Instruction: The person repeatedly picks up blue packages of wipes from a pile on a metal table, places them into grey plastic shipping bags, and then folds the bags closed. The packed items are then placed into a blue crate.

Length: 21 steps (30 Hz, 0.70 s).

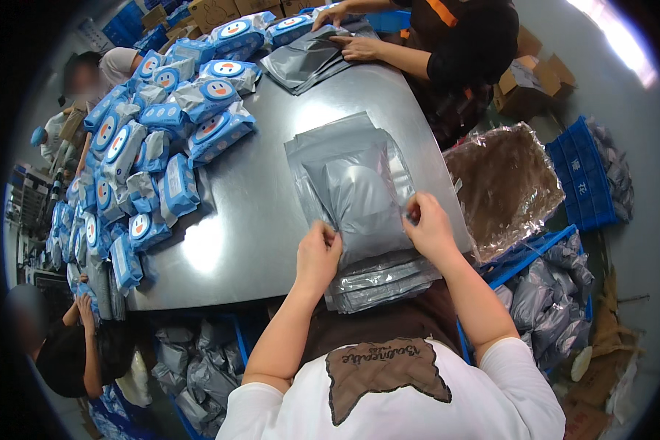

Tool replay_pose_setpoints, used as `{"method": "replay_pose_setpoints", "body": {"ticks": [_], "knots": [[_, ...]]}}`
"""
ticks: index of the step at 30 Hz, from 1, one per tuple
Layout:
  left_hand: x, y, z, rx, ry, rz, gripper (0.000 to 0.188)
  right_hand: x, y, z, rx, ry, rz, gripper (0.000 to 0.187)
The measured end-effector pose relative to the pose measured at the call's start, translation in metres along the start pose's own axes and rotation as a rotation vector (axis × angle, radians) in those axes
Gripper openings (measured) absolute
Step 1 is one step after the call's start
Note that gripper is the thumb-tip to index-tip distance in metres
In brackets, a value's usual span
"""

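Observation:
A grey plastic mailing bag [359, 198], bulging in the middle with a pale round shape showing through, lies on a stack of flat grey bags [374, 282] at the near edge of the metal table. My left hand [318, 257] pinches the bag's left side, fingers closed on it. On the opposite side, my right hand [427, 229] grips the bag's right edge between thumb and fingers. What the bag contains is hidden by the grey film.
Blue-and-white wipe packs [165, 117] are heaped across the table's left half. A co-worker's hands [352, 45] rest on grey bags [304, 62] at the far side. Blue crates of filled grey bags [546, 293] and a film-lined box [502, 183] stand right of the table [249, 220].

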<state>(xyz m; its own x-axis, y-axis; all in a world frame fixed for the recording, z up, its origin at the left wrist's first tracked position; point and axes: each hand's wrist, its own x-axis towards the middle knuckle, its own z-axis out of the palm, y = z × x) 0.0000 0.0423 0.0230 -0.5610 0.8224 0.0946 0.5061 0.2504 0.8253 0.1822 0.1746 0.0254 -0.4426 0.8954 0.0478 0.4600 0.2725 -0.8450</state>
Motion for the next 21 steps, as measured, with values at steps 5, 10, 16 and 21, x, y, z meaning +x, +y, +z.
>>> {"method": "replay_pose_setpoints", "body": {"ticks": [5,10,16,21], "knots": [[-0.007,0.021,-0.021,-0.112,0.178,0.180,0.011,-0.019,-0.013,-0.024,-0.155,0.158,-0.426,0.033],[-0.021,0.033,0.001,-0.126,0.115,0.173,0.049,-0.037,-0.032,0.004,-0.119,0.009,-0.214,0.071],[-0.039,0.020,-0.004,-0.133,0.246,0.160,0.056,-0.053,-0.054,0.020,0.212,0.052,-0.171,0.048],[-0.104,0.024,-0.071,-0.336,0.417,-0.017,0.048,-0.074,-0.122,0.037,0.322,-0.192,-0.552,0.042]]}}
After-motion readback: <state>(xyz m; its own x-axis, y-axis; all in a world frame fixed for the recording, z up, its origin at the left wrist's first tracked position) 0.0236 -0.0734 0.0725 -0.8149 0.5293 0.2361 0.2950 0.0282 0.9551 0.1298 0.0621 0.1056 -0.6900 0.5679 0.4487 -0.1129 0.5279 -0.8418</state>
